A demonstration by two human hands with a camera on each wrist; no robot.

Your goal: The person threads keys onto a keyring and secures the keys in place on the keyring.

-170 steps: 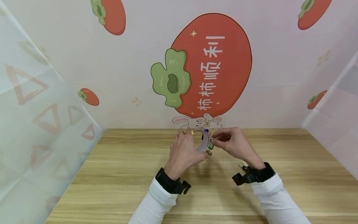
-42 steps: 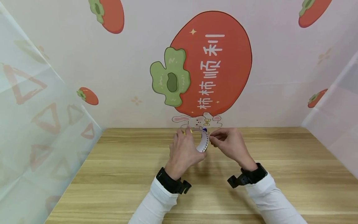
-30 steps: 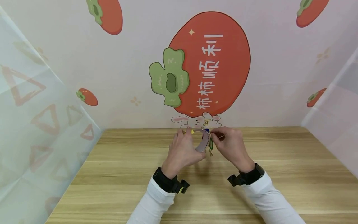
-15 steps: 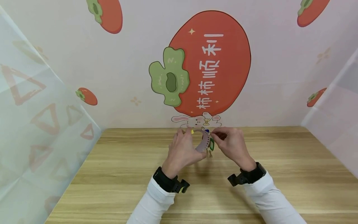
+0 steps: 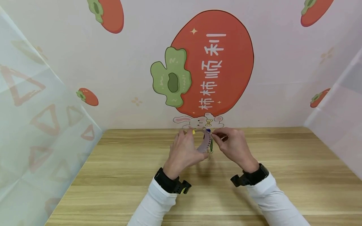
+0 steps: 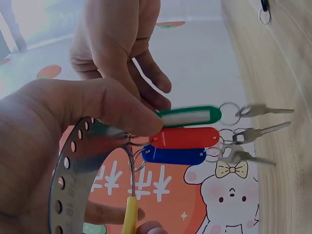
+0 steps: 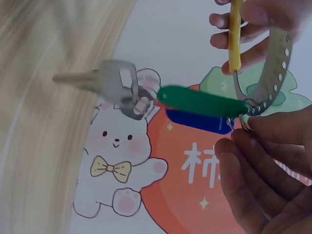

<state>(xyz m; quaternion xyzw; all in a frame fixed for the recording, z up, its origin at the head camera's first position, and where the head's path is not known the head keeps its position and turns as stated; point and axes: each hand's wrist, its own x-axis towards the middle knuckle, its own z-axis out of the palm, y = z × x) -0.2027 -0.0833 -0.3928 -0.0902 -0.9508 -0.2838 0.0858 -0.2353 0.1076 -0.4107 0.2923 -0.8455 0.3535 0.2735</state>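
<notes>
My left hand (image 5: 183, 153) grips a curved metal key holder (image 6: 73, 180), a flat band with a row of holes. A yellow sleeve (image 7: 235, 44) covers part of its wire. At the band's right side, my right hand (image 5: 234, 147) pinches the small split ring of a green key tag (image 7: 200, 101); whether that ring passes through a hole cannot be told. Red (image 6: 187, 137) and blue (image 6: 175, 155) key tags hang close by, their rings near the holder. Each tag carries a metal key, with the green one's key (image 7: 109, 80) blurred.
Below the hands spreads a wooden table (image 5: 127, 175). Behind it stands a backdrop (image 5: 121, 72) printed with persimmons and a rabbit. Dark straps with small cameras sit on both wrists. A small metal ring (image 6: 264, 16) on a black piece shows near the left wrist view's top right corner.
Earlier my right fingers were lower, by the green tag's body; now they pinch its ring and the tag hangs. Within the last second the tag has turned edge-on and shifted slightly left.
</notes>
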